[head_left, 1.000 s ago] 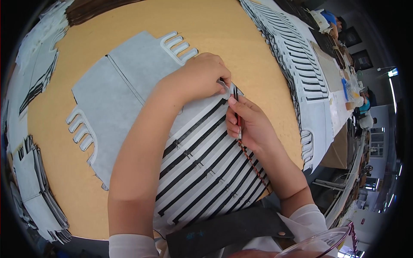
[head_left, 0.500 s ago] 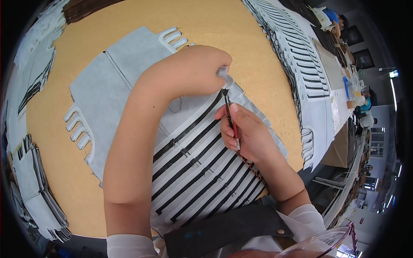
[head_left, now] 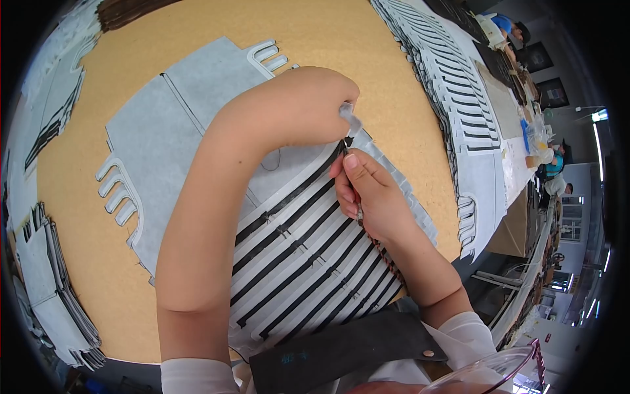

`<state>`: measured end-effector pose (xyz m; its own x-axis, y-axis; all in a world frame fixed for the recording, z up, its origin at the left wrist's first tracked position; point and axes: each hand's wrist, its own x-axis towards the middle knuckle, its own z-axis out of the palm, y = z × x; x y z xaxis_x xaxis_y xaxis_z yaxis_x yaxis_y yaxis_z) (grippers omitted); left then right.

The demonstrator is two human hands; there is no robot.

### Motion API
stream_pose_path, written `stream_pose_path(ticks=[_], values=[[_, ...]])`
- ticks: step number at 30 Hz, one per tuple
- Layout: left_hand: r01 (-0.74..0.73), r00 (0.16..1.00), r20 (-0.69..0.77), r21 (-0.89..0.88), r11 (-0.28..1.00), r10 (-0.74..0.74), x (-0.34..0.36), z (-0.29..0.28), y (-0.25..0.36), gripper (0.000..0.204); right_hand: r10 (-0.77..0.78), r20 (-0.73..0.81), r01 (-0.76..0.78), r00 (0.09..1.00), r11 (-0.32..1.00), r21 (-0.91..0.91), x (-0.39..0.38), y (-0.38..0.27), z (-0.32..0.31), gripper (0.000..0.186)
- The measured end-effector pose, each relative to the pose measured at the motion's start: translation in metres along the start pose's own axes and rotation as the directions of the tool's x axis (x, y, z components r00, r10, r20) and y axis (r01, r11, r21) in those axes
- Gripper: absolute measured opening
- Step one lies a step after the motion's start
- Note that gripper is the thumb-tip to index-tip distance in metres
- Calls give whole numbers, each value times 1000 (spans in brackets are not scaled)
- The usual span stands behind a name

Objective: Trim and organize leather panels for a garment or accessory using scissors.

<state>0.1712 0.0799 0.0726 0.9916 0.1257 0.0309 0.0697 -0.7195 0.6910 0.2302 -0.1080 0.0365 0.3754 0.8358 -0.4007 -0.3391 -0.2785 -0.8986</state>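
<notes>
The left hand was curled tight, holding a grey strip. The right hand pinched a thin tool with a twisted cord.

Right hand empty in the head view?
No: the right hand has its fingers closed around a slim tool, with the tool's lower end showing below them.

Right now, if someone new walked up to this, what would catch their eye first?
Probably the bold black stripes of the grey panel on the tan table, running diagonally between the forearms. Next, the hands near the middle: the left pinches a pale strip, and the right, just below, grips a slim tool. Similar striped pieces lie along the table's right side.
</notes>
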Motion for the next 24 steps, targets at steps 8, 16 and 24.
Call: stream_pose_path(ticks=[8, 16, 24], values=[[13, 1000, 3, 14, 1000, -13, 2, 2, 0, 22, -15, -2, 15, 1000, 1000, -12, 1, -2, -1, 31], [10, 1000, -17, -6, 1000, -10, 2, 4, -2, 21, -45, -19, 44, 999, 999, -23, 4, 2, 0, 31], [20, 1000, 4, -42, 999, -20, 2, 2, -1, 21, -54, -27, 55, 998, 998, 23, 5, 4, 1, 31]])
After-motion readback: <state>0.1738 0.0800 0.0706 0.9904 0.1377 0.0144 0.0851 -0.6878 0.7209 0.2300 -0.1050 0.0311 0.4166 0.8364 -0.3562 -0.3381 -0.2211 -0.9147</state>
